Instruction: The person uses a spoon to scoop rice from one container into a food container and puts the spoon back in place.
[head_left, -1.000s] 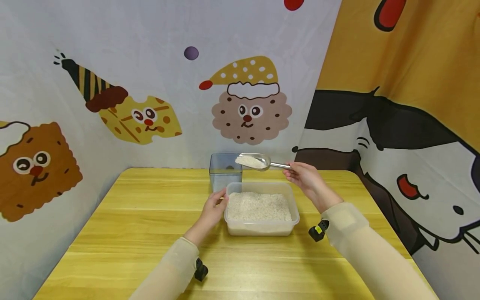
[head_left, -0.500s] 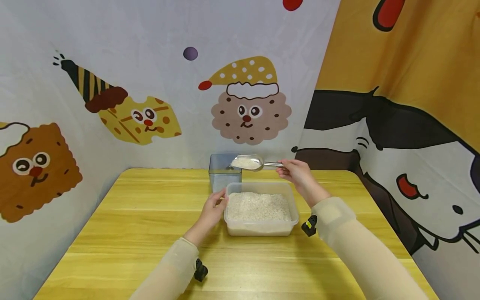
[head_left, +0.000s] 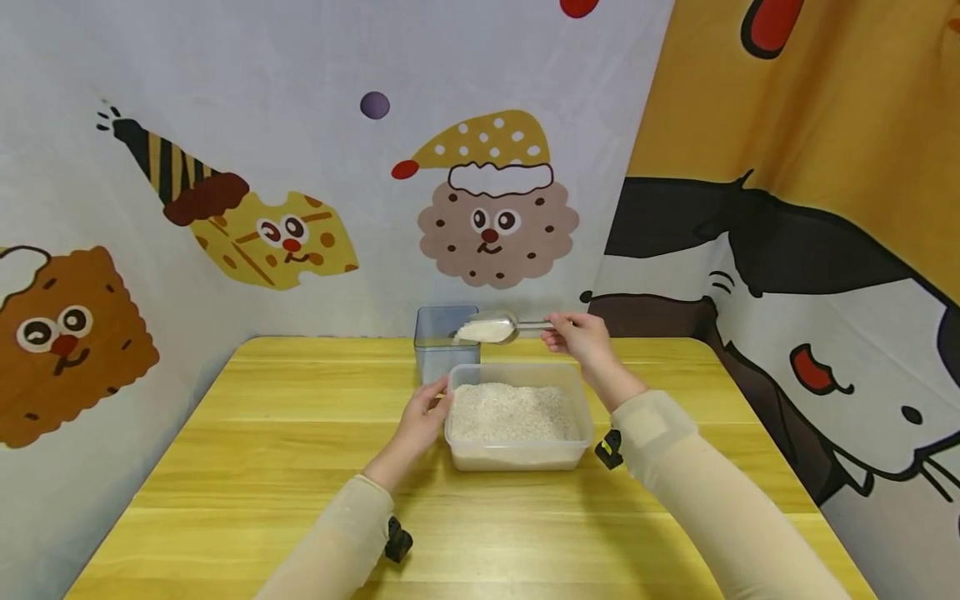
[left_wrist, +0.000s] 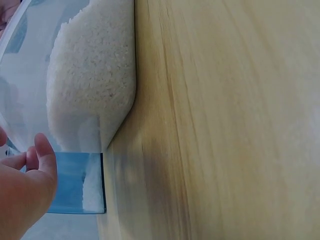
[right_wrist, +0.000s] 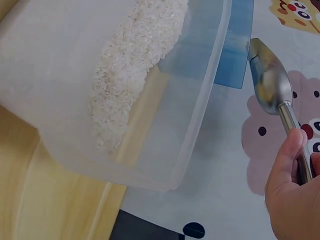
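My right hand [head_left: 581, 337] pinches the handle of a shiny metal scoop [head_left: 491, 327] heaped with white rice, its bowl tipped over the rim of the blue-tinted clear square container [head_left: 437, 350] at the back of the yellow wooden table [head_left: 247, 467]. My left hand [head_left: 422, 419] rests its curled fingers on the left wall of the clear plastic tub of rice [head_left: 517, 417], which stands just in front of the blue container. Cartoon-printed cloth walls [head_left: 247, 192] close in behind.
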